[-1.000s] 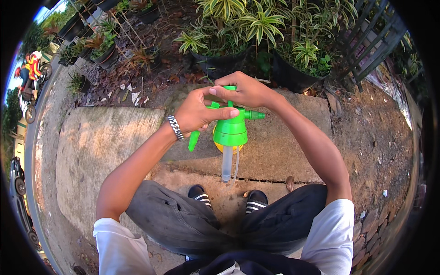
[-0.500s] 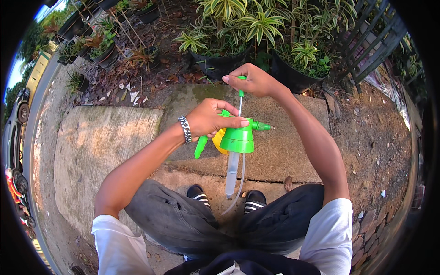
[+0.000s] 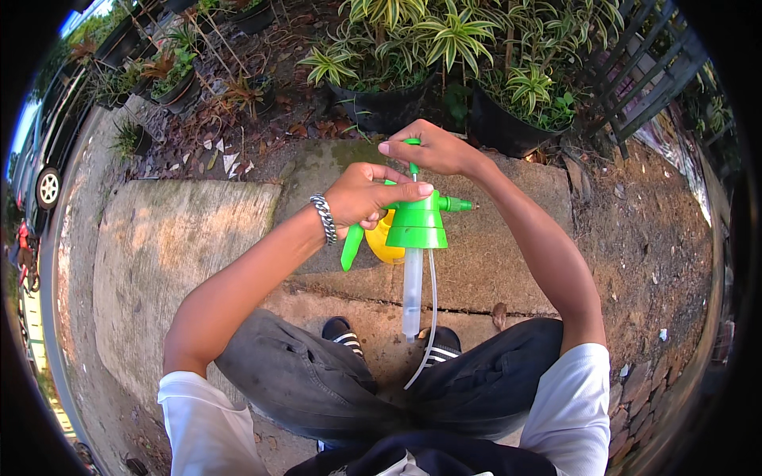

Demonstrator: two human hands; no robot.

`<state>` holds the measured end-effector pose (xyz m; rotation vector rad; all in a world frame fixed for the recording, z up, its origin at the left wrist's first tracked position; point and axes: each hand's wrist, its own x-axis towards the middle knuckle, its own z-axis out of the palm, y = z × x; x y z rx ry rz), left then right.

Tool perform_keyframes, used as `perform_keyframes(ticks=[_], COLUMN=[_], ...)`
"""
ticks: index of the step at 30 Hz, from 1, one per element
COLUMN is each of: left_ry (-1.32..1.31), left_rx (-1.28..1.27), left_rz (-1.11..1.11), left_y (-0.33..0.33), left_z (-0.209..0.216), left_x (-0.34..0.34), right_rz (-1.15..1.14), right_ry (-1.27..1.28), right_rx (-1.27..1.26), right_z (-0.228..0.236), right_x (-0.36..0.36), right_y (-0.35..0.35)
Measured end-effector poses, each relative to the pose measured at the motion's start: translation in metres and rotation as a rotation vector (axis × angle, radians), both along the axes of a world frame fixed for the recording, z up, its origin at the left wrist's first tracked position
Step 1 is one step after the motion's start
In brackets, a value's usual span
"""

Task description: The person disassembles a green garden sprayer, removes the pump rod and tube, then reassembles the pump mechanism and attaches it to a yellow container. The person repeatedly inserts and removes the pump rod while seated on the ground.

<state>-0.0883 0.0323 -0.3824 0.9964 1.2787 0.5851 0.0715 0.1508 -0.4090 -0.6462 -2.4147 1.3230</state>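
Between my hands is a green pump sprayer head (image 3: 418,225), held up off the ground. My left hand (image 3: 361,200) is closed around its neck, the thumb lying across the top; the green trigger lever (image 3: 352,247) sticks out below that hand. My right hand (image 3: 432,148) grips the green plunger handle (image 3: 413,159) on top, with little of the rod showing. The nozzle points right. From the underside hang a clear pump cylinder (image 3: 412,297) and a thin bent tube (image 3: 433,317). A yellow rounded object (image 3: 384,240) lies behind the sprayer head, partly hidden.
Large black pots (image 3: 508,127) with striped leafy plants stand ahead, and smaller potted plants (image 3: 176,87) at far left. A slatted fence (image 3: 655,71) is at far right. Concrete slabs (image 3: 182,246) lie below; a vehicle (image 3: 49,170) is on the road at left.
My right hand has pushed the plunger down, so less rod shows. The sprayer head has shifted slightly right and now hangs more upright. A vehicle on the road has moved into view.
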Motion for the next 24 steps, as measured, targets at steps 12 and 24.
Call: perform_keyframes(ticks=[12,24], left_ry=[-0.010,0.068], left_rx=[0.036,0.049], left_rz=[0.040,0.000], left_y=[-0.001,-0.005], left_z=[0.004,-0.002], left_x=[-0.006,-0.002], right_rz=[0.068,-0.229], right_ry=[0.024,0.054], right_rx=[-0.071,0.052], right_z=[0.002,0.004], right_x=[-0.007,-0.002], right_y=[-0.006,0.000])
